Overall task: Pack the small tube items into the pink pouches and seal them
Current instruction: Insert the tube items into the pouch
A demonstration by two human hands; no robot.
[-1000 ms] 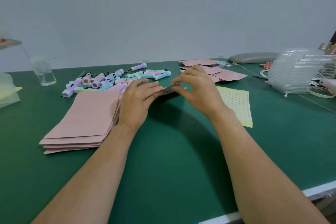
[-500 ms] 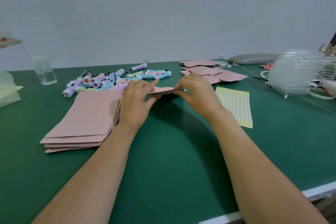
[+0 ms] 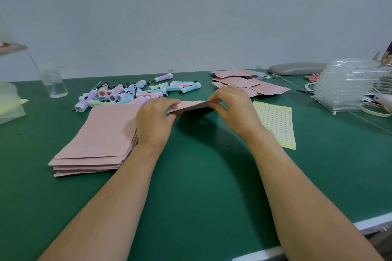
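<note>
I hold one pink pouch point(image 3: 192, 105) flat just above the green table, seen almost edge-on. My left hand point(image 3: 154, 119) pinches its left end and my right hand point(image 3: 233, 110) pinches its right end. A stack of empty pink pouches point(image 3: 99, 140) lies to the left of my left hand. Behind it sits a loose pile of small pastel tube items point(image 3: 135, 92), purple, blue, green and pink. Several filled pink pouches point(image 3: 244, 81) lie beyond my right hand.
A yellow sheet of small dot stickers point(image 3: 275, 124) lies right of my right hand. Stacked clear plastic trays point(image 3: 347, 88) stand at the far right, a grey pad point(image 3: 297, 68) at the back. A clear bottle point(image 3: 54, 83) stands at the back left. The table edge point(image 3: 318, 237) runs near me.
The pouch has lifted slightly off the table and turned flatter between my hands. My right hand has shifted a little right along its edge; both hands keep their pinch.
</note>
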